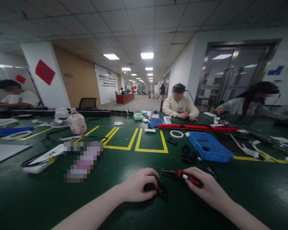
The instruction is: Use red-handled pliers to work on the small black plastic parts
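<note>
My left hand (140, 185) rests low over the green table, its fingers curled round a glossy black object (162, 191), perhaps a bundled cable; its exact kind is unclear. In my right hand (204, 185) is a red and black screwdriver (181, 175), with its thin shaft pointing left, just beyond the black object. The tip appears apart from that object. Beyond my right hand lie several loose black pieces (188, 159), close to a blue plastic bin (210, 150) that has a small dark item inside.
Yellow tape outlines (151, 150) mark the green table. To the left are a white power strip (44, 159) with a black cable, a pinkish bottle (77, 122) and a blurred-out flat item (85, 163). A white ring (176, 134) lies ahead. Across sits a person (181, 105).
</note>
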Available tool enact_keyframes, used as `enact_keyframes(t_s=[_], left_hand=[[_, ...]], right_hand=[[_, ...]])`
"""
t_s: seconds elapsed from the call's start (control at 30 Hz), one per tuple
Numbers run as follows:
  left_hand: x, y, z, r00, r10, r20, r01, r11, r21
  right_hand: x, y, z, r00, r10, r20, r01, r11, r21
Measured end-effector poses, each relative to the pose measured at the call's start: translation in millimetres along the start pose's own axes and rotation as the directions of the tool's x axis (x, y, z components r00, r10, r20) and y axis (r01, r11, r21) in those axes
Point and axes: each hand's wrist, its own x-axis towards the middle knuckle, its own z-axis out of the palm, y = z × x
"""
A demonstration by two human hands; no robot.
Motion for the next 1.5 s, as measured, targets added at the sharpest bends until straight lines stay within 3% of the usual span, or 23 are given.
enact_keyframes(t_s=[0.27, 0.47, 0.7, 0.9, 1.07, 1.23, 1.5], left_hand=[[-0.2, 1.4, -0.2, 1.000, -0.003, 0.001, 0.003, 1.000, -0.005], [0.4, 0.7, -0.1, 1.000, -0.019, 0.006, 0.019, 1.000, -0.008], [2.1, 13.9, -10.9, 0.997, -0.069, -0.038, 0.070, 0.997, 0.012], [37.9, 37.3, -20.7, 0.988, -0.057, -0.144, 0.076, 0.989, 0.129], [79.5, 57.1, -11.7, 0.999, -0.025, 0.033, 0.014, 0.952, 0.305], [105.1, 68.5, -0.3, 0.971, -0.052, 0.235, -0.041, 0.926, 0.375], [99.2, 74.2, -17.3, 0.970, -0.109, 0.217, 0.017, 0.922, 0.387]], right_hand=[[4.4, -3.1, -6.1, 0.973, 0.173, -0.153, -0.141, 0.969, 0.201], [3.6, 2.3, -8.1, 0.927, 0.339, -0.157, -0.257, 0.883, 0.392], [0.8, -0.9, -3.1, 0.897, 0.403, -0.180, -0.262, 0.814, 0.518], [3.9, -7.6, -5.3, 0.894, 0.401, -0.201, -0.237, 0.803, 0.547], [1.1, -15.3, -10.6, 0.876, 0.373, -0.307, -0.206, 0.863, 0.462], [-5.5, -26.5, -20.0, 0.895, 0.319, -0.313, -0.183, 0.901, 0.393], [-8.4, -26.3, -26.4, 0.929, 0.130, -0.347, -0.028, 0.958, 0.285]])
